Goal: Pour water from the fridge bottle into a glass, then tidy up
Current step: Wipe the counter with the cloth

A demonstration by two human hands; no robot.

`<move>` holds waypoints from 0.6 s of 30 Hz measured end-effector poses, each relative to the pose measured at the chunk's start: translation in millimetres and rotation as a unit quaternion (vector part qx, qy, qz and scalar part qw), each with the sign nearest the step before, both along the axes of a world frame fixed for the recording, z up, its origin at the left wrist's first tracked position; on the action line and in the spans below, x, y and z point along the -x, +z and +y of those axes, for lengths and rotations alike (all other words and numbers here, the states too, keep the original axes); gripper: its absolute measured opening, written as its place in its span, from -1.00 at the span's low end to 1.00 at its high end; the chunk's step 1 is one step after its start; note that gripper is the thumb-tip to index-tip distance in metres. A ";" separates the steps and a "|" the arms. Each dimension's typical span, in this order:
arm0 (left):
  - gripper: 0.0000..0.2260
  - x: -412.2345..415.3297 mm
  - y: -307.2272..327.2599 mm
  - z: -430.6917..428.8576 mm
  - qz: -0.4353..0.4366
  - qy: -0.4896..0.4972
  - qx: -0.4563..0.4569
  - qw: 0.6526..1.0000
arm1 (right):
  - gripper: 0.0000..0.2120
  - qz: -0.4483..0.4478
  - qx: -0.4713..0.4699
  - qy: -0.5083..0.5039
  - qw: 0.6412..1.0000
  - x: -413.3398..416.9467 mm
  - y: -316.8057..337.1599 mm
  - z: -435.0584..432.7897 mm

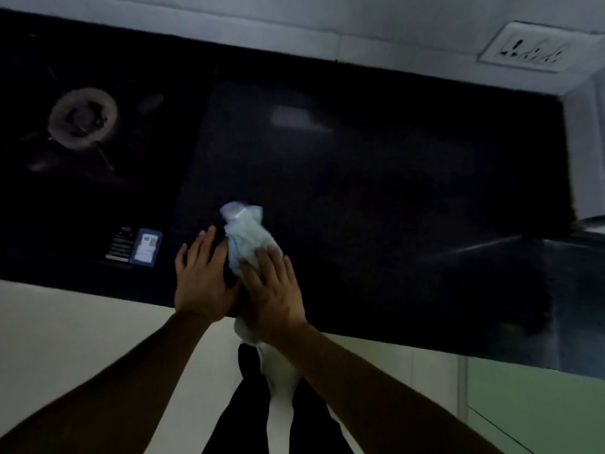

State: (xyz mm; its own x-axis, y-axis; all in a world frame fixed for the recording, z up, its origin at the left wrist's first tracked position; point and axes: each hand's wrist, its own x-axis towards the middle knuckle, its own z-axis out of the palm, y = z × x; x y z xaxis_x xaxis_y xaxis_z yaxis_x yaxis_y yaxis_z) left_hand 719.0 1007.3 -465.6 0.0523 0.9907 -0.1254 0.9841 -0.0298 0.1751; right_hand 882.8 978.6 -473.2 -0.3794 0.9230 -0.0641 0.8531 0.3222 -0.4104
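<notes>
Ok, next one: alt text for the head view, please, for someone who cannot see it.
Seen from above, the right hand presses a crumpled pale cloth onto a dark glossy countertop, while the left hand rests flat beside it. A gas burner sits at far left and a wall socket at top right.

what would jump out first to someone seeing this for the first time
A pale cloth stands out against the dark glossy countertop, just below centre. The right hand presses flat on it, the left hand lies flat beside it. A white wall socket sits top right.
</notes>
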 end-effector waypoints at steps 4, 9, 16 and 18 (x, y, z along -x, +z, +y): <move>-0.30 0.0 0.0 -0.7 -0.007 -0.003 -0.008 1.000 | -0.38 0.049 -0.031 0.158 0.986 -60.0 11.0 55.5; -0.32 -1.8 3.1 1.2 -0.007 0.002 0.007 1.000 | -0.64 -0.012 -0.090 -0.314 0.945 -252.6 18.5 86.1; -0.33 -0.6 0.6 -0.4 -0.007 -0.001 0.002 1.000 | -0.36 -0.058 -0.005 -0.602 0.796 -290.3 -59.2 -23.3; -0.33 -0.2 1.1 0.0 -0.009 -0.002 0.002 1.000 | -0.51 -0.093 -0.035 -0.537 0.838 -235.1 -35.1 -4.7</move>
